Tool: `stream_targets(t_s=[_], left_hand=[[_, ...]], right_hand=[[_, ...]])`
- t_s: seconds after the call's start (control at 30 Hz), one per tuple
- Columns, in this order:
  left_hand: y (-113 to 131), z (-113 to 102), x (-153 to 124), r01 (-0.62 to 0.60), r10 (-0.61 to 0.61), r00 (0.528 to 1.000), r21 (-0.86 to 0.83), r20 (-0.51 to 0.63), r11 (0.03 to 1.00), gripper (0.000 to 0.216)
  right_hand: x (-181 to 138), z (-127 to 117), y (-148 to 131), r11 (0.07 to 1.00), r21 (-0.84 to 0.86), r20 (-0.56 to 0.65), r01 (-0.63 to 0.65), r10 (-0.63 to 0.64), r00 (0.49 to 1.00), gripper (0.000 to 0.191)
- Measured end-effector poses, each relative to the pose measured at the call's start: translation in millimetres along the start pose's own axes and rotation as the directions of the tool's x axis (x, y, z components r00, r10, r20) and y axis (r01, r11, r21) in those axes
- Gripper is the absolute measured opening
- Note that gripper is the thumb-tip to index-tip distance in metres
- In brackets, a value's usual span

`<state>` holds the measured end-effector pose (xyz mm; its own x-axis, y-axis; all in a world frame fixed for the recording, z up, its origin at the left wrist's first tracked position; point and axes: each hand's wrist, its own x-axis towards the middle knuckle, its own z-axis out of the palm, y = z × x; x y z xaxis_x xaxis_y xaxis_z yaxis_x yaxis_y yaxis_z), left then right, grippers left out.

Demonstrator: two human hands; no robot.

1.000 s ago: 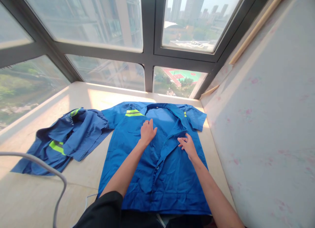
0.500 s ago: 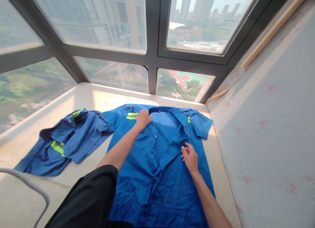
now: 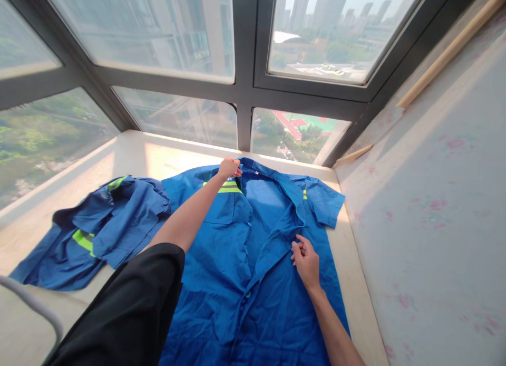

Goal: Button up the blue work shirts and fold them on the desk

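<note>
A blue short-sleeved work shirt (image 3: pixel 213 308) with yellow-green reflective strips lies front up, its collar toward the window. Its front is undone at the top and folded open on the right side; a button shows lower down. My left hand (image 3: pixel 229 169) is closed on the left collar edge and holds it up a little. Over the right front panel rests my right hand (image 3: pixel 307 263), fingers loosely bent and apart, fingertips by the opened front edge; nothing shows in its grasp.
A second, crumpled dark blue garment (image 3: pixel 130 213) with reflective strips lies to the left on the pale ledge (image 3: pixel 361 302). A grey tube-like bar (image 3: pixel 33 308) curves at lower left. Framed windows (image 3: pixel 244 128) stand behind, and a flower-patterned wall (image 3: pixel 430 239) bounds the right.
My left hand has moved up toward the window and raised the collar edge, uncovering the chest strip and pocket. My right hand has barely moved.
</note>
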<state>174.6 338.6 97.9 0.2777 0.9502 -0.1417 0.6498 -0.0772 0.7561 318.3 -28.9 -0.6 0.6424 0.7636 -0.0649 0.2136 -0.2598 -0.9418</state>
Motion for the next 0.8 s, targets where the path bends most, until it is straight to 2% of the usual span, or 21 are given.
stream_targets(t_s=[0.17,0.27,0.37,0.47,0.63,0.7,0.8], left_hand=[[3,16,2,-0.002,-0.012,0.999,-0.288,-0.047,0.958,0.024],[-6,24,-9,0.022,-0.045,0.997,-0.34,-0.061,0.94,0.025],[-16,28,-32,0.049,-0.07,0.996,-0.322,-0.053,0.946,0.025],[-22,37,-74,0.042,-0.047,0.999,-0.281,-0.011,0.959,0.023],[-30,66,-176,-0.061,0.067,0.997,-0.187,0.031,0.981,0.02],[-38,76,-215,-0.198,0.198,0.98,0.012,0.019,0.98,0.027],[-58,82,-258,-0.304,0.296,0.953,0.247,0.072,0.92,0.029]], right_hand=[[0,0,1,0.999,-0.032,0.003,0.001,-0.001,1.0,0.057],[-1,-1,1,0.999,-0.046,0.014,0.007,-0.006,1.0,0.055],[-1,-2,0,0.999,-0.051,0.019,0.007,-0.006,1.0,0.055],[0,-1,-1,0.999,-0.032,0.018,-0.009,0.01,1.0,0.056],[9,-2,-6,0.995,0.046,0.014,-0.09,0.09,0.996,0.057],[14,-4,-9,0.992,0.033,0.028,-0.124,0.123,0.992,0.06],[22,-7,-15,0.987,-0.075,0.062,-0.14,0.144,0.988,0.053]])
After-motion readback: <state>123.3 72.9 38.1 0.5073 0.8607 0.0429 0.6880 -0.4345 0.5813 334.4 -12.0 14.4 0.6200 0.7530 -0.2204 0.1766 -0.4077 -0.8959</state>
